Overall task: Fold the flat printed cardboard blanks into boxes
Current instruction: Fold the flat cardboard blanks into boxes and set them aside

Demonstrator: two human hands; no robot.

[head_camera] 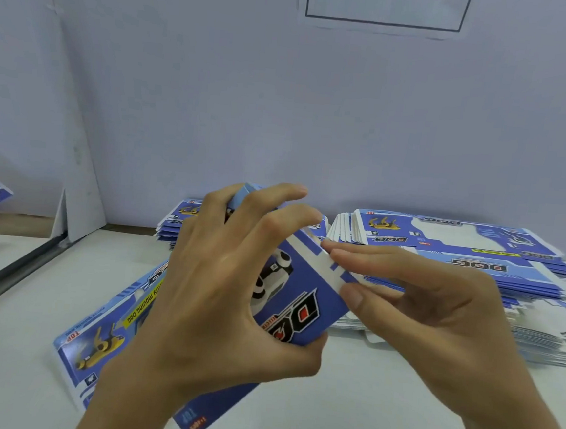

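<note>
One blank (296, 297) is held above the tabletop (379, 393), gripped by left hand (219, 297); end flap pinched by right hand (413, 308) fingers. Light, stiff card: best held near creases.

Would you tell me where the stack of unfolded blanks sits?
Head view: the stack of flat blanks lies on the table's far right, behind the right hand.

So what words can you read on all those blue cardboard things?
"DOG": box in the hands, upside down.
"DOG": top blank of the right stack, upside down.
"TOP" and "moving DOG": flat blank under the left hand.
Wall sign: cut off, unreadable.
Smaller print: too blurred.
</note>
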